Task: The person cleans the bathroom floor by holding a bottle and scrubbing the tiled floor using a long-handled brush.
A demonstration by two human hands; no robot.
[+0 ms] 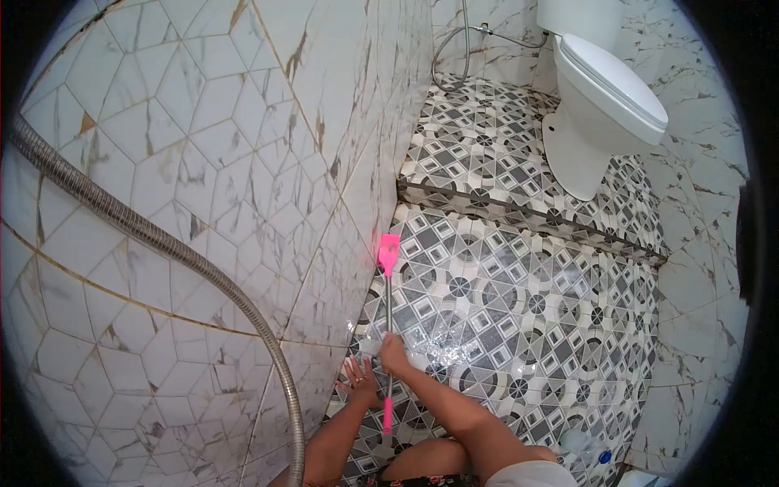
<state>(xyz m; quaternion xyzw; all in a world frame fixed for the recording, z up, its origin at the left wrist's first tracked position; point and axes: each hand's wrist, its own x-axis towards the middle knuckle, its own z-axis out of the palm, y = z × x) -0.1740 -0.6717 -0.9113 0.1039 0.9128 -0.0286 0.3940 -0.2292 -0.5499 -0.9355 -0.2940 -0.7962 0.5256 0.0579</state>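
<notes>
My right hand (393, 355) is closed around the metal handle of a long-handled pink brush (389, 253). The brush's flat pink head points away from me, close to where the marbled wall meets the floor, and its pink grip end (387, 415) lies toward my knees. Its bristles are hidden from above. Just left of the handle, my left hand (361, 383) has its fingers spread near the foot of the wall; whether it touches the surface I cannot tell. A whitish patch (370, 346) shows on the floor beside my hands.
Patterned floor tiles (495, 316) look wet and shiny. A raised step edge (527, 217) crosses beyond, with a white toilet (588, 122) and a thin hose (438, 65) behind it. A metal shower hose (203, 264) hangs at left. A clear bottle (578, 442) with a blue cap lies lower right.
</notes>
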